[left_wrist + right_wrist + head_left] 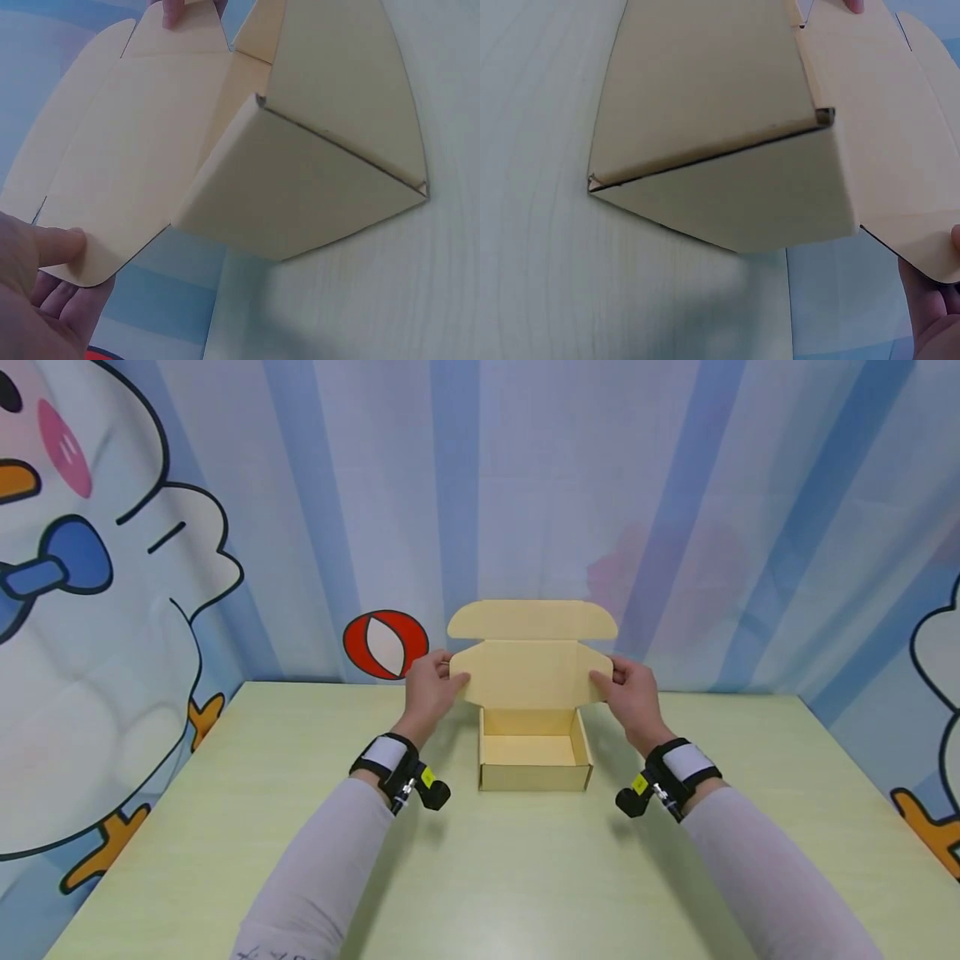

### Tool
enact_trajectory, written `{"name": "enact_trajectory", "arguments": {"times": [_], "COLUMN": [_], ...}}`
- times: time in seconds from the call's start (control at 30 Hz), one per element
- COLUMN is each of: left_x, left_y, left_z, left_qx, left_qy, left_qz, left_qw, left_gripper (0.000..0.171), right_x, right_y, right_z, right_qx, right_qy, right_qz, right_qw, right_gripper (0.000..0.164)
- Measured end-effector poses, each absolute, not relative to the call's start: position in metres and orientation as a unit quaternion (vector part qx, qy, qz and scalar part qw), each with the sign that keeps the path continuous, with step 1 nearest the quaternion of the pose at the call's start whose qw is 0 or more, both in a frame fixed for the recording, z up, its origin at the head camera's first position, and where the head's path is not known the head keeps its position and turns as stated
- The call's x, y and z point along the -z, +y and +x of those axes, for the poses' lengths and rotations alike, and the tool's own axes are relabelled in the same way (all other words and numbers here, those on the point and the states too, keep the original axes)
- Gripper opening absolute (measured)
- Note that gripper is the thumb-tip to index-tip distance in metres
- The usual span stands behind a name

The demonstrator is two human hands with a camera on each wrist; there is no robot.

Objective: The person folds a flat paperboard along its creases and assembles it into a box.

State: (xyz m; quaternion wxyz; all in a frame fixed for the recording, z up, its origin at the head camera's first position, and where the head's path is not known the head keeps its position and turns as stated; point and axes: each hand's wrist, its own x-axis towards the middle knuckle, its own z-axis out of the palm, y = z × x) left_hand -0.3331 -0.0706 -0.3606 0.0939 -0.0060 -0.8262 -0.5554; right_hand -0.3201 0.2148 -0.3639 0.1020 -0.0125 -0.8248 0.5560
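Observation:
An open cardboard box (pixel 534 777) stands on the table, its lid raised at the back and its inside bare. The lid's long front flap (pixel 532 620) sticks up at the top. At the lid's left side flap, my left hand (pixel 433 693) pinches the card with the thumb in front and fingers behind. My right hand (pixel 632 700) pinches the right side flap in the same way. The left wrist view shows the thumb (pixel 64 246) lying on the flap's inner face. In the right wrist view, fingers (pixel 930 304) reach behind the other side flap.
The pale wood-look table (pixel 480 877) extends around the box. Behind it hangs a blue-striped curtain (pixel 510 485) with cartoon birds and a red-and-white ball (pixel 386 645). Each wrist wears a strap with a small camera (pixel 433 793).

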Motion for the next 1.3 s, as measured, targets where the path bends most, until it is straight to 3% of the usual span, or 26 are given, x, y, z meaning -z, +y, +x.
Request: {"name": "enact_trajectory", "arguments": {"times": [0.23,0.53,1.0,1.3], "left_x": [0.363,0.366,0.372,0.372], "left_y": [-0.063,-0.052,-0.042,-0.039], "left_z": [-0.324,-0.315,-0.306,-0.301], "left_qx": [0.56,0.551,0.593,0.6], "left_qy": [-0.819,-0.82,-0.786,-0.778], "left_qz": [-0.025,-0.048,-0.085,-0.084], "left_qw": [0.121,0.147,0.153,0.169], "left_gripper": [0.02,0.021,0.027,0.028], "right_x": [0.369,0.371,0.373,0.375], "right_y": [0.207,0.196,0.178,0.178], "right_z": [-0.309,-0.299,-0.283,-0.28], "right_qx": [-0.548,-0.549,-0.474,-0.521], "right_qy": [-0.821,-0.816,-0.848,-0.814], "right_qz": [-0.007,-0.022,0.008,0.015], "right_qw": [0.157,0.181,0.237,0.255], "right_gripper": [0.034,0.032,0.04,0.043]}}
